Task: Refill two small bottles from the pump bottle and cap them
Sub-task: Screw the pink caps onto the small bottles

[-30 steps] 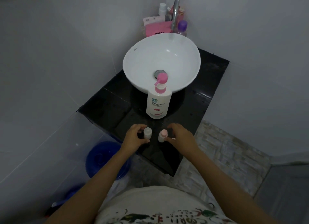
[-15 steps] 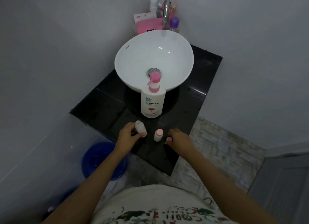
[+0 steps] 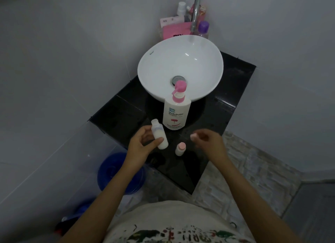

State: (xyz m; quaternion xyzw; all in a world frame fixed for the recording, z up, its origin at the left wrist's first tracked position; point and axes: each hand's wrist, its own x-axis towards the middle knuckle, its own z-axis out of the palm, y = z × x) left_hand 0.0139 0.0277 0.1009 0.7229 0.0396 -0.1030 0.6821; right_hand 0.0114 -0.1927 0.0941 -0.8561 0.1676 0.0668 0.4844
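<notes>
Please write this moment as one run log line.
left hand: holds uncapped small bottle, tilted | right hand: pinches pink cap | second small bottle: capped, on counter | pump bottle: untouched

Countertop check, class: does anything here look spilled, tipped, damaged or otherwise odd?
Nothing looks spilled or broken. The pump bottle and the capped small bottle stand upright on the black counter. The only thing off vertical is the uncapped small bottle, tilted because the left hand holds it. The right hand pinches something small and pink.

I see a black counter (image 3: 226, 116) carrying the white basin (image 3: 154, 70), the pump bottle (image 3: 175, 114) and one pink-capped small bottle (image 3: 180, 149).
</notes>
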